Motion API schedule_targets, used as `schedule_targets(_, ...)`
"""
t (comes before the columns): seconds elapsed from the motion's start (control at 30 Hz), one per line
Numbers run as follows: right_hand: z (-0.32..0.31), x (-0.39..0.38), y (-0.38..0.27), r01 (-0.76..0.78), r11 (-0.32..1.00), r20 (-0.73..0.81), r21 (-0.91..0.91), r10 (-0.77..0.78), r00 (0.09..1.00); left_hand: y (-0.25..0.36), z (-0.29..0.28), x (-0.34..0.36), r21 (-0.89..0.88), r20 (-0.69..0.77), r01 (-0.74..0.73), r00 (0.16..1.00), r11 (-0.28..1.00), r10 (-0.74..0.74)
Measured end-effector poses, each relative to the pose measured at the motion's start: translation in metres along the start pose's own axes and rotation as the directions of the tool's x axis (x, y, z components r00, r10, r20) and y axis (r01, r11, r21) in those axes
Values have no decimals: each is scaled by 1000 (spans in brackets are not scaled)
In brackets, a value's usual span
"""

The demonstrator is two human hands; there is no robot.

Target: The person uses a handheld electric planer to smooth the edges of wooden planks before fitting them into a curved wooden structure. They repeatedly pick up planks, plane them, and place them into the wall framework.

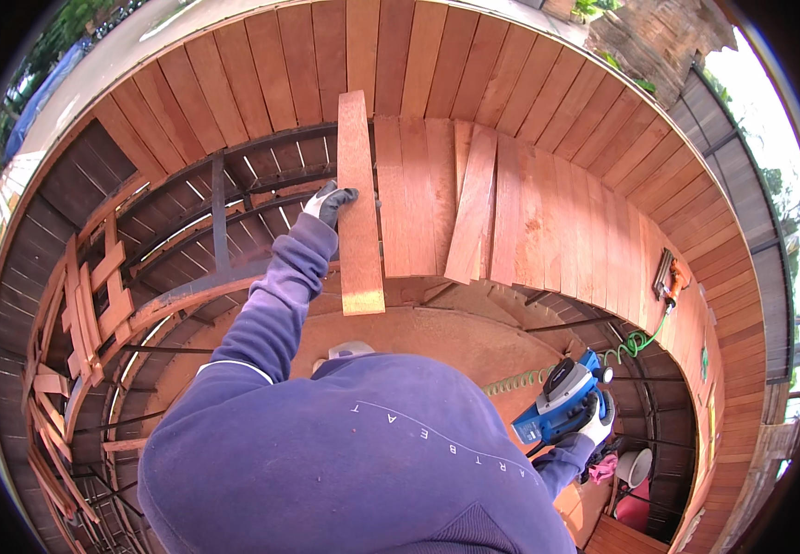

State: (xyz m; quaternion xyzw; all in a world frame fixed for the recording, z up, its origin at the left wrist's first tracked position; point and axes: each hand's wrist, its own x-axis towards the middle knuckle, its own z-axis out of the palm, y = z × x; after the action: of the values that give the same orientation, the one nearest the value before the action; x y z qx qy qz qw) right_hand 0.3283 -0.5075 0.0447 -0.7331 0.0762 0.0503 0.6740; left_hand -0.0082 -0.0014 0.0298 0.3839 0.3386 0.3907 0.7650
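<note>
My gloved left hand grips the left edge of a long wooden plank, which lies crosswise on the curved bench frame, beside a row of fitted boards. Its far end overlaps the upper slatted band. At lower right, my gloved right hand holds a blue electric planer with a dark handle, held off to the right of my body. A loose board lies slanted on the fitted boards right of the plank.
An orange nail gun with a green coiled hose rests on the right boards. Loose offcuts lie on the left. Bare metal frame bars show beside the plank. Pale buckets or bowls and a pink cloth are at lower right.
</note>
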Motion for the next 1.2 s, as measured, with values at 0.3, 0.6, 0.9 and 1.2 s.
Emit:
schedule_targets(0.3, 6, 27, 38, -5, 999, 53, -35, 7, 999, 74, -26, 8, 493, -146, -302, 896, 816, 419)
schedule_targets(0.6, 16, 7, 54, -114, 986, 30, -123, 119, 993, 139, 25, -4, 896, 426, -399, 896, -194, 125)
schedule_targets(0.9, -21, -41, 125, -409, 879, -109, -243, 395, 912, 75, -10, 69, 459, 790, -777, 579, -431, -203)
schedule_targets(1.2, -59, -152, 196, -536, 757, -266, -374, 466, 844, 29, -38, 127, 392, 792, -879, 472, -270, -386)
